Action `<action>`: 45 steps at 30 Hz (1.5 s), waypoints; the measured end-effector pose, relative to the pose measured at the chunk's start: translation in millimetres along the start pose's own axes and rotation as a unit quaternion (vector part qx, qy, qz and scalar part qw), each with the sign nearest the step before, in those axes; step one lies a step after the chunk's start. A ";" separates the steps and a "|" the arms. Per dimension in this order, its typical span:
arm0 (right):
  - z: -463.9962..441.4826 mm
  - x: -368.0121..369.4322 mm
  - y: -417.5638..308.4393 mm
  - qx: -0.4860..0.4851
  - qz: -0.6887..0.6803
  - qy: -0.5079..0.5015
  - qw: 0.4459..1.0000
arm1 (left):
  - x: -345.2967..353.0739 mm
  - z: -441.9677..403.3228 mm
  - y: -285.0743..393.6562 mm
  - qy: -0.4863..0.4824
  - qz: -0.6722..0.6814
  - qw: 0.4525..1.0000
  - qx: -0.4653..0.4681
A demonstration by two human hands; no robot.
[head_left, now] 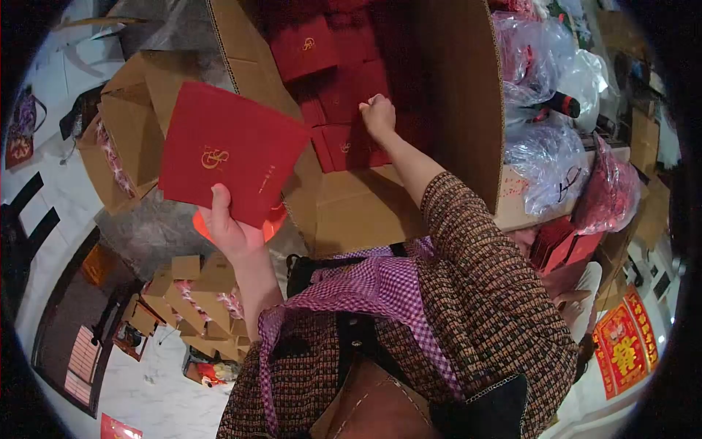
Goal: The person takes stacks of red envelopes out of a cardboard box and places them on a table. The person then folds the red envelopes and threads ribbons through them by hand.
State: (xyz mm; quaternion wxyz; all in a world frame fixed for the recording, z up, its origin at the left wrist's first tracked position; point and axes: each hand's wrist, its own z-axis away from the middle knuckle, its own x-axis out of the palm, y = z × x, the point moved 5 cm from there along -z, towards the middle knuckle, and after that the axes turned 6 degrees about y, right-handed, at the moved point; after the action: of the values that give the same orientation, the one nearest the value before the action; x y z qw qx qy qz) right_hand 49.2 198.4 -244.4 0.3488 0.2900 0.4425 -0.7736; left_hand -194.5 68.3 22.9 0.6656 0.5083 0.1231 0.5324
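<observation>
My left hand (232, 233) grips a flat red square packet (234, 150) by its lower edge, thumb on its front. Gold lettering and a monogram mark the packet; whether it is a box or a folded bag I cannot tell. A bright orange-red piece (274, 222) shows behind the same hand. Over a large open cardboard box (362, 208), my right hand (379, 117) is closed, and what its fingers may hold is hidden. Below it, several red packets (344, 146) with similar gold marks lie inside the box, partly in shadow.
Clear plastic bags (548, 161) sit to the right of the box wall. A smaller open carton (139, 110) stands at left, with stacked brown boxes (197, 296) lower down. Another person's hand (570, 298) is at right, near red packets (559, 245).
</observation>
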 end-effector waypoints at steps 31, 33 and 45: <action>-12.0 -6.0 -16.2 -0.147 -0.010 -0.145 0.978 | 6.5 9.9 -22.5 -0.175 0.493 0.798 -0.300; -26.5 -14.1 -0.5 -0.122 -0.088 -0.159 0.976 | 21.8 13.8 -20.0 -0.218 0.536 0.751 -0.318; 113.4 -194.6 -126.3 -0.034 -0.561 -0.094 0.822 | 4.2 18.6 -68.3 -0.141 0.347 0.858 -0.352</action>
State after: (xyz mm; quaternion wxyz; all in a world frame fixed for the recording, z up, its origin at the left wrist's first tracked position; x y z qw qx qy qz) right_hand 47.2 198.9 13.9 -0.0956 -0.0939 0.5198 -0.8437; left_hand -139.8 67.4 -22.2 0.5827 0.3191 -0.3520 0.6593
